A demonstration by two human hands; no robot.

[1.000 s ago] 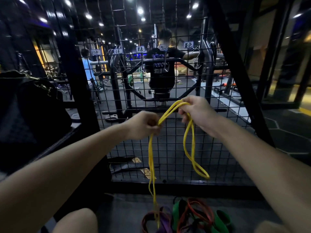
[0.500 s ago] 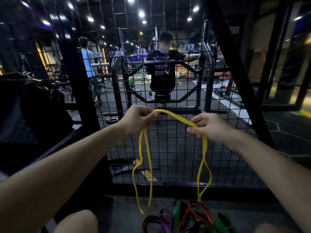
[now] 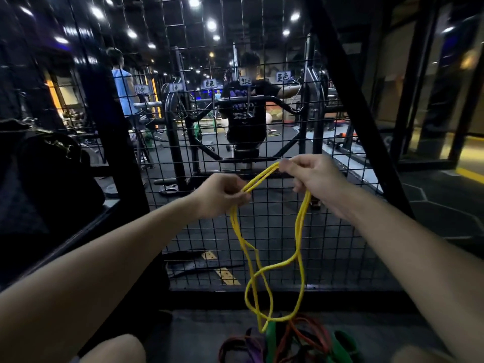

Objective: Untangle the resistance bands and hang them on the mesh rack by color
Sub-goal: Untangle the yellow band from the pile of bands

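Observation:
A thin yellow resistance band (image 3: 300, 231) hangs between my two hands in front of the black mesh rack (image 3: 277, 226). My left hand (image 3: 220, 195) pinches two strands of it at centre. My right hand (image 3: 311, 176), higher and to the right, grips the same band. Below them the band drops in twisted, crossing loops down to a tangled pile of bands (image 3: 288, 341) on the floor: red, purple and green ones. Small colour labels (image 3: 282, 77) are clipped along the upper mesh, with a metal hook (image 3: 298, 100) beside them.
A thick black diagonal post (image 3: 358, 108) rises at the right of the mesh. A dark bag (image 3: 47, 179) sits on a ledge at the left. Behind the mesh stand gym machines and two people. My knees show at the bottom edge.
My hands came closer together again, the right one rising and the left one dropping. The band, spread as a wide arch half a second ago, now hangs doubled with crossing loops.

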